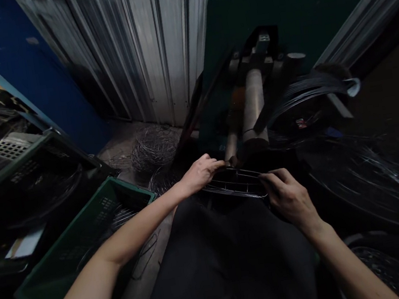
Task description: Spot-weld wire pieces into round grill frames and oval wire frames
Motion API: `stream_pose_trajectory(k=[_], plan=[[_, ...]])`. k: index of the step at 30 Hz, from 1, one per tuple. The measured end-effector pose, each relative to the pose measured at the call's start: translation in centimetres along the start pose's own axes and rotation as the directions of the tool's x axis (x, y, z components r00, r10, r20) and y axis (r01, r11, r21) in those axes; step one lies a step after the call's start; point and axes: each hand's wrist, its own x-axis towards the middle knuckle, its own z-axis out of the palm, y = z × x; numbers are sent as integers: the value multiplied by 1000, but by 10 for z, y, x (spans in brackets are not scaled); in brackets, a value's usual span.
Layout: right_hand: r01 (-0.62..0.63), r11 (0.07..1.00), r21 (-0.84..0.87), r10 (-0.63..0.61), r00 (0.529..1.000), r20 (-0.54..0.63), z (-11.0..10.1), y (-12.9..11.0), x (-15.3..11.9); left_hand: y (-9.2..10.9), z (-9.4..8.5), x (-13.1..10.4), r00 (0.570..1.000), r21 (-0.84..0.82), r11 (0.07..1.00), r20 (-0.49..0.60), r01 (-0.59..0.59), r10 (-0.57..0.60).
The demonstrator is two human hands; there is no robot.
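A curved wire frame [241, 189] with thin crossbars spans the gap between my two hands, just above my dark-covered lap. My left hand [203, 173] pinches its far left part, index finger stretched toward the metal tip of a machine [253, 96]. At the frame's right end, the fingers of my right hand [287, 194] are closed on the wire. The machine's cylindrical arms come down right behind the frame. Where the frame meets the machine's lower tip is too dark to make out.
A green crate [68, 249] holding wire pieces stands at the left, beside a larger dark bin [8, 173]. Tangled wire [154, 148] lies on the floor by the corrugated wall. Coiled wire [307, 91] hangs at the right, above a dark container [377, 183].
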Motion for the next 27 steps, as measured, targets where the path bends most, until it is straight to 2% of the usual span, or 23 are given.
stream_pose_trajectory(k=[4,9,19,27], plan=[[20,1000,-12,-20,999,-33,2,1,1,0,1,1,1000,15,1000,9,11,-11],[45,999,-14,-46,996,-82,6,2,0,0,4,-2,999,15,1000,-40,-5,5],[8,1000,18,-8,999,-44,13,4,-4,-4,10,-2,999,-43,999,-43,3,-5],[-9,1000,28,10,999,-45,16,8,-2,-4,9,5,999,4,1000,-22,24,-24]])
